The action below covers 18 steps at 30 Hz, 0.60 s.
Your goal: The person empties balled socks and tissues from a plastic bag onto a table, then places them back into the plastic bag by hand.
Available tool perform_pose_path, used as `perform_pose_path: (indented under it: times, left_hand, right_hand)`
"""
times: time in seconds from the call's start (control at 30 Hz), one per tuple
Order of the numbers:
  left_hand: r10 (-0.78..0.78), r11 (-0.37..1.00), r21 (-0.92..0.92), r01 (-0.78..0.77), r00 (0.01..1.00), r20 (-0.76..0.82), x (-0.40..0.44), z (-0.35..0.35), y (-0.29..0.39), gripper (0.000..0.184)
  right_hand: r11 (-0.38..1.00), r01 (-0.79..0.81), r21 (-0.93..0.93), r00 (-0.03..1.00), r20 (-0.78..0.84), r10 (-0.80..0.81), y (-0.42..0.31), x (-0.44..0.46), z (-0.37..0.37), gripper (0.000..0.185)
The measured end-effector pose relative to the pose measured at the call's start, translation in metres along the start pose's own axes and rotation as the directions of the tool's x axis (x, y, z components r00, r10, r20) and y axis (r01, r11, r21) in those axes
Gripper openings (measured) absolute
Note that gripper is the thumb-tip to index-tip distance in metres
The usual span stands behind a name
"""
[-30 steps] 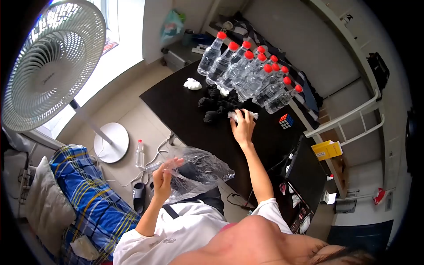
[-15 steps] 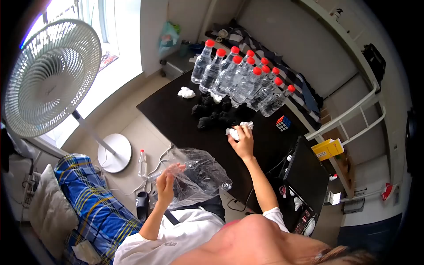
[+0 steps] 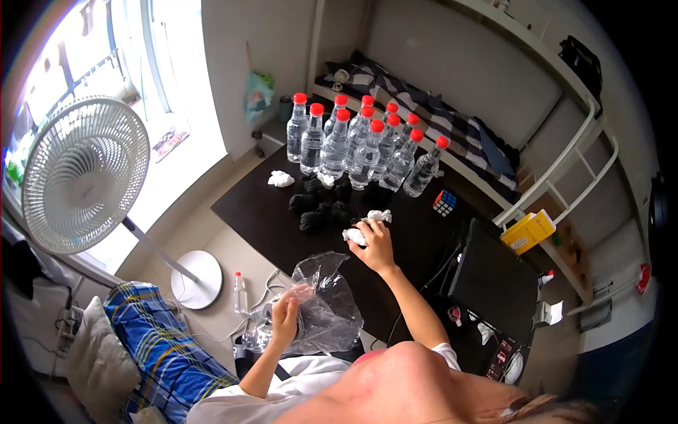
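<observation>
My left hand (image 3: 286, 319) is closed on a clear plastic bag (image 3: 326, 321), which spreads loosely over my lap at the table's front edge. Over the dark table (image 3: 395, 283), my right hand (image 3: 376, 249) curls its fingers around a white crumpled wad (image 3: 354, 237). A second white wad (image 3: 379, 215) lies against its fingertips. Just left of that hand are several black bunched cloth balls (image 3: 316, 216), with another white wad (image 3: 281, 179) farther left. Whether the wads are cloth or paper cannot be told.
Several clear bottles (image 3: 365, 159) with red caps stand at the table's back. A puzzle cube (image 3: 444, 203) and a black monitor (image 3: 494, 283) are on the right. A white fan (image 3: 88, 177) stands left, near a small bottle (image 3: 240, 293) on the floor. Behind is a bunk bed (image 3: 452, 134).
The view has shifted, so the table items appear lower. My right hand stays at the white wads, its fingers now around the nearer one. My left hand keeps hold of the plastic bag.
</observation>
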<state>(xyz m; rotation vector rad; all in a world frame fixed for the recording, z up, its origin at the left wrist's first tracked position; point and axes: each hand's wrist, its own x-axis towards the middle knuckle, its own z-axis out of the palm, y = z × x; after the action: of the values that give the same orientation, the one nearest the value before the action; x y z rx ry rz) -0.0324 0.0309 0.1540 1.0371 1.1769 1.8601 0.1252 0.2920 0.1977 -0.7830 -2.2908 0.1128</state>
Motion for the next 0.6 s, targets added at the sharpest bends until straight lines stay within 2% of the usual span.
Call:
perform_pose_path:
  times: [0.07,0.13,0.17,0.2,0.27,0.37,0.4,0.6]
  left_hand:
    - [-0.020,0.999,0.036,0.021,0.999,-0.031,0.005,0.005,0.001,0.038]
    - [0.084,0.954,0.273,-0.121,0.986,0.144,0.025,0.007,0.013,0.032]
    - [0.037,0.877,0.462,-0.130,0.978,0.204,0.037,0.004,0.020,0.030]
    - [0.081,0.894,0.410,-0.181,0.965,0.248,0.051,0.009,0.025,0.030]
    - [0.031,0.970,0.224,-0.098,0.957,0.288,0.077,0.011,0.017,0.030]
    - [0.033,0.953,0.261,-0.154,0.910,0.414,0.113,0.011,0.012,0.032]
    - [-0.075,0.954,0.291,-0.070,0.885,0.459,0.122,0.010,0.011,0.030]
    - [-0.192,0.934,0.357,-0.032,0.797,0.573,0.162,0.022,0.001,0.029]
  right_hand:
    - [1.000,-0.006,0.016,1.000,-0.019,0.006,0.002,-0.001,0.000,0.033]
    - [1.000,0.001,0.016,1.000,-0.012,0.000,0.002,0.000,0.001,0.033]
    - [1.000,0.007,0.027,1.000,-0.022,-0.007,0.002,0.000,0.001,0.034]
    - [1.000,-0.001,0.020,1.000,-0.013,0.001,0.003,-0.001,0.002,0.035]
    - [1.000,0.000,0.021,1.000,-0.017,0.001,0.004,-0.001,0.003,0.035]
    - [1.000,0.002,0.015,1.000,-0.020,-0.001,0.003,-0.003,0.001,0.037]
    - [1.000,0.000,0.014,1.000,-0.027,0.001,0.003,-0.003,0.000,0.037]
    - [1.000,-0.025,0.005,0.999,0.031,0.025,0.006,-0.003,0.002,0.044]
